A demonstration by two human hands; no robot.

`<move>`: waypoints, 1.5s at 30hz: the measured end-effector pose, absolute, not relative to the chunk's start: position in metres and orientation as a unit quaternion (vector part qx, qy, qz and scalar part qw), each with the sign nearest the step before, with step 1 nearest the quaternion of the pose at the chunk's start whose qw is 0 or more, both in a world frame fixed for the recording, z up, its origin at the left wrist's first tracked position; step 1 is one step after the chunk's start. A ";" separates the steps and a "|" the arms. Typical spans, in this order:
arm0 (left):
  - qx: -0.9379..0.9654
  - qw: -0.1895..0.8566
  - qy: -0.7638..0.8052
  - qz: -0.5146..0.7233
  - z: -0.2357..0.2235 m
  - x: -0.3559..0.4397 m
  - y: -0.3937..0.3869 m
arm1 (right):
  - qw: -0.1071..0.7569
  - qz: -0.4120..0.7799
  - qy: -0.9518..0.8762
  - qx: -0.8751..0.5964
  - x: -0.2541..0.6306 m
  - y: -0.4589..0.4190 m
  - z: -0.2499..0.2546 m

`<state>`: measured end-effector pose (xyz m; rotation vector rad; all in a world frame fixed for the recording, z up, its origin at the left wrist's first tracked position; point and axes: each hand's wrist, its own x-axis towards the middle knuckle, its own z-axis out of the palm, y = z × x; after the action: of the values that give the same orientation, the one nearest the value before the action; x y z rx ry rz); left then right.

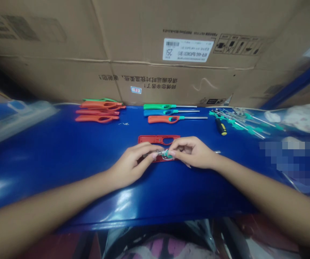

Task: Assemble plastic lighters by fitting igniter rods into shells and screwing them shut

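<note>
My left hand (129, 163) pinches the clear, metal-tipped left end of a gas lighter's inner mechanism (167, 154) between thumb and fingers. At its green part, my right hand (198, 154) is closed with the fingertips bunched together. A thin white wire shows by that green part. Below the mechanism lies a red lighter shell half (162, 160), mostly covered by my hands. The other red shell half (152, 139), hollow side up, rests just behind my fingers. A metal tube tip (218, 152) pokes out to the right of my right hand.
Several orange-red handles and a green one (98, 112) lie back left. Three lighters with metal tubes (171, 112) lie at the back middle. On the right are a black-yellow screwdriver (221, 127) and a pile of teal-and-metal lighter parts (241, 122). A cardboard box (141, 43) stands behind.
</note>
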<state>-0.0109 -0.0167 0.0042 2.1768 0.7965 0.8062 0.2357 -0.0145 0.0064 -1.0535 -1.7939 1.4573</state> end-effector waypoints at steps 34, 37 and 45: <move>0.845 0.322 0.300 0.304 0.001 -0.011 -0.015 | 0.278 0.479 -0.733 -0.396 0.233 -0.014 0.012; 0.845 0.320 0.300 0.305 0.001 -0.011 -0.015 | 0.276 0.480 -0.732 -0.396 0.233 -0.014 0.010; 0.844 0.323 0.302 0.302 0.001 -0.010 -0.015 | 0.278 0.478 -0.735 -0.393 0.233 -0.013 0.008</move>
<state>-0.0105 -0.0153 0.0010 2.2157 0.7925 0.7919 0.2332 -0.0131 0.0078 -1.0536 -1.9711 1.2833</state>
